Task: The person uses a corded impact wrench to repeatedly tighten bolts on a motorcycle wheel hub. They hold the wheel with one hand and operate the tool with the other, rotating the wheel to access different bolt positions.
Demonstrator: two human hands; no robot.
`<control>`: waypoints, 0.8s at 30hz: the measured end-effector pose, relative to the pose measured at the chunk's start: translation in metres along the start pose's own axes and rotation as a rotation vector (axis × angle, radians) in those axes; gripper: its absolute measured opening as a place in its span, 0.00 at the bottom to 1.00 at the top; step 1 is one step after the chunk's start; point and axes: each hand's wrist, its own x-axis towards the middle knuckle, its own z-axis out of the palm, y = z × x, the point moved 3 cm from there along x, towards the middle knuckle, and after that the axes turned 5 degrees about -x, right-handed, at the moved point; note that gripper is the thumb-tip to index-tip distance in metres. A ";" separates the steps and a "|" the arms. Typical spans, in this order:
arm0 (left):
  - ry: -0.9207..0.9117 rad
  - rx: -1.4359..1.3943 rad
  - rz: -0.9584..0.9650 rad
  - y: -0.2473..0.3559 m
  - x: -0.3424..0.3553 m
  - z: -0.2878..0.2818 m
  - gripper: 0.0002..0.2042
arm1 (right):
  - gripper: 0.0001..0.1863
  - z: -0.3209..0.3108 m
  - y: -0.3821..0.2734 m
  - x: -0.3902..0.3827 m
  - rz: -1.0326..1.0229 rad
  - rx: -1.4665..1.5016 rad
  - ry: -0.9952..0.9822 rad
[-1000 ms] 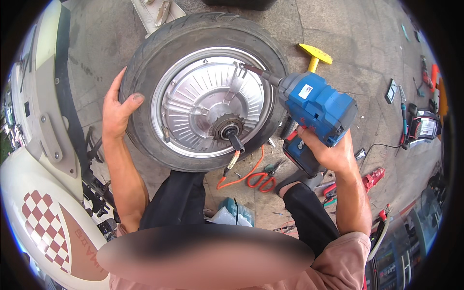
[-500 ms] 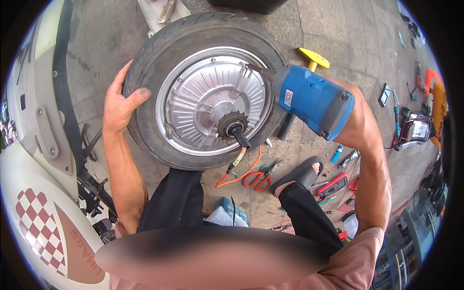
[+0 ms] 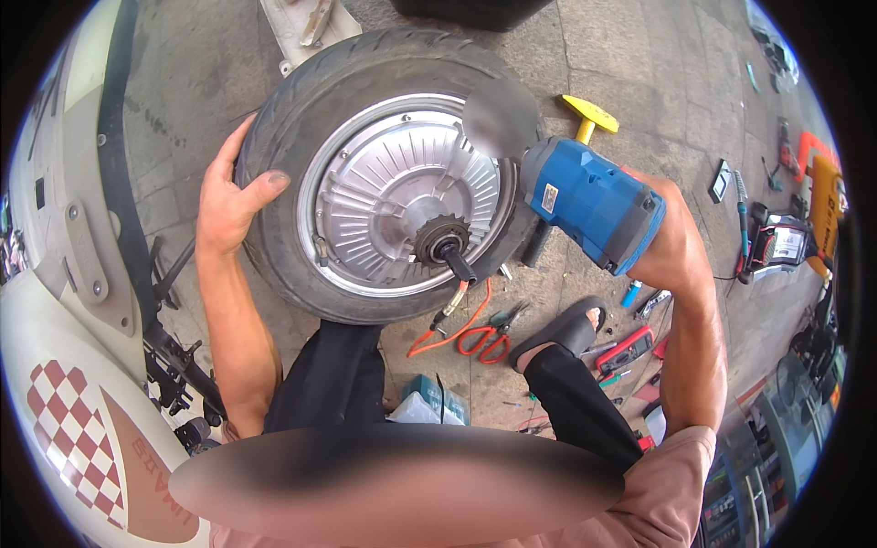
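A wheel with a black tyre [image 3: 290, 102] and a silver hub motor [image 3: 384, 187] leans in front of me. A small toothed sprocket [image 3: 440, 239] and an axle stick out of its middle. My left hand [image 3: 228, 205] grips the tyre's left side, thumb on the sidewall and fingers round the tread. My right hand [image 3: 674, 236] is closed round a blue power driver [image 3: 589, 203], whose body mostly hides the grip. The driver's nose points at the hub cover's upper right edge. A grey blur covers its tip, so contact with a bolt cannot be made out.
A yellow-headed hammer [image 3: 589, 113] lies just beyond the driver. Orange-handled pliers [image 3: 484, 345], a red multimeter [image 3: 627, 349] and other tools are scattered on the paving at right. A white scooter body [image 3: 68, 320] stands close on the left. My sandalled foot [image 3: 571, 329] is below the wheel.
The driver's body has shifted slightly down, with my right hand on it. Its nose, visible earlier at the hub's upper right edge, is now blurred over. My left hand keeps its hold.
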 end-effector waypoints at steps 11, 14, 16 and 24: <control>0.037 0.209 0.063 -0.004 0.005 -0.003 0.43 | 0.23 0.014 -0.071 -0.096 0.278 0.226 0.253; 0.064 0.261 0.096 0.002 0.012 0.000 0.42 | 0.21 0.056 -0.095 -0.127 0.185 0.255 0.118; -0.028 0.055 0.082 0.008 0.013 0.008 0.28 | 0.20 0.090 -0.105 -0.138 0.120 0.257 0.022; -0.036 0.132 0.023 0.024 0.036 0.012 0.23 | 0.11 0.178 -0.115 -0.139 0.398 0.355 0.098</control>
